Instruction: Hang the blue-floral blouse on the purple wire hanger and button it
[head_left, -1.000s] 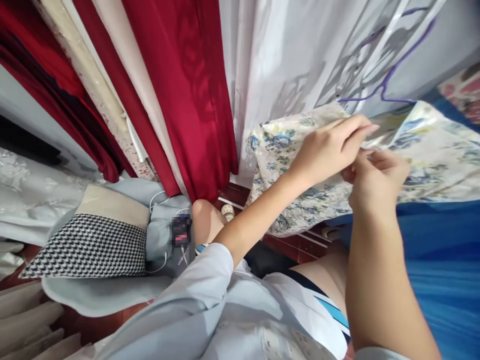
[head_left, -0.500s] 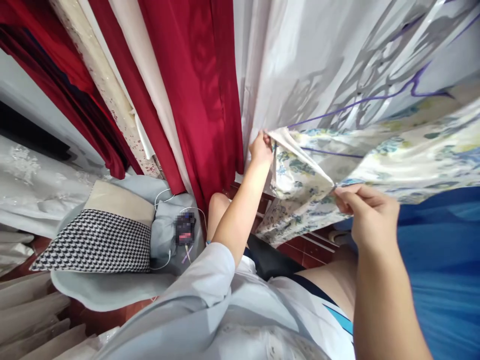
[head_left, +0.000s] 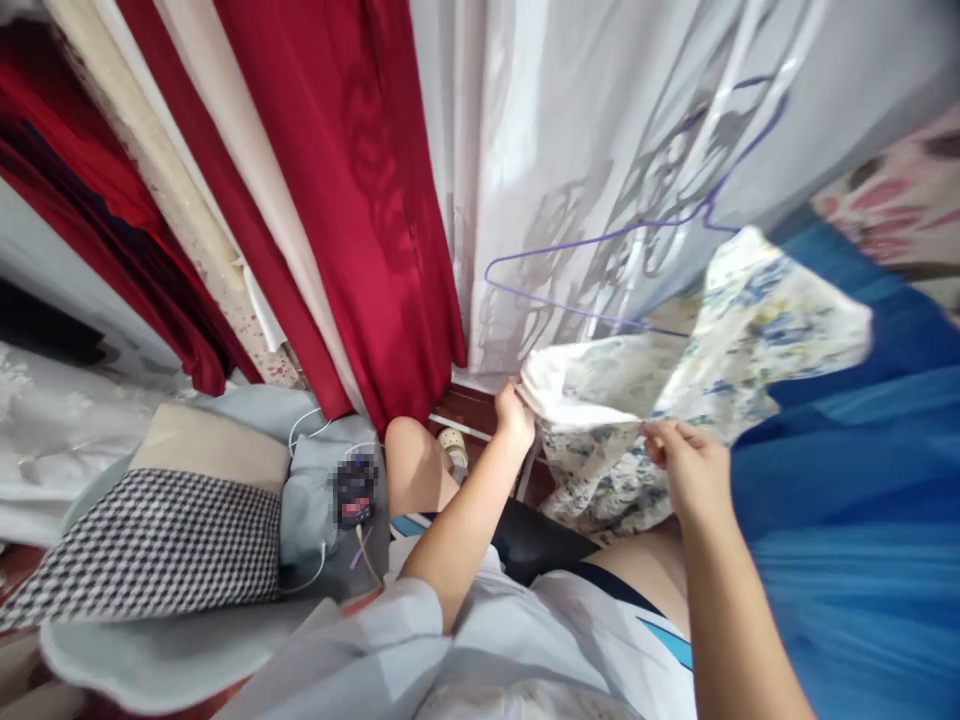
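Observation:
A white garment with blue and yellow flowers [head_left: 765, 330] stretches between both hands and over to the right; whether it is a shirt or a dress I cannot tell. My left hand [head_left: 516, 412] is closed on its pale edge at the left. With thumb and fingers my right hand [head_left: 686, 455] pinches the same edge nearer to me. Above them hangs a purple clothes hanger [head_left: 577, 243]. Its left arm is bare, outside the cloth, while its right side passes behind the garment. The lower folds of the garment droop between my knees.
Red curtains [head_left: 337, 200] and a white curtain [head_left: 510, 180] hang in front. Blue fabric [head_left: 847, 540] fills the right side. On the left, a grey chair [head_left: 172, 650] carries a houndstooth cushion [head_left: 165, 545] and a blurred-out device [head_left: 355, 492] with white cables.
Both hands have moved down, drawing the garment's edge off the hanger's left arm. That arm, earlier partly inside the cloth, is now bare. The view has shifted slightly.

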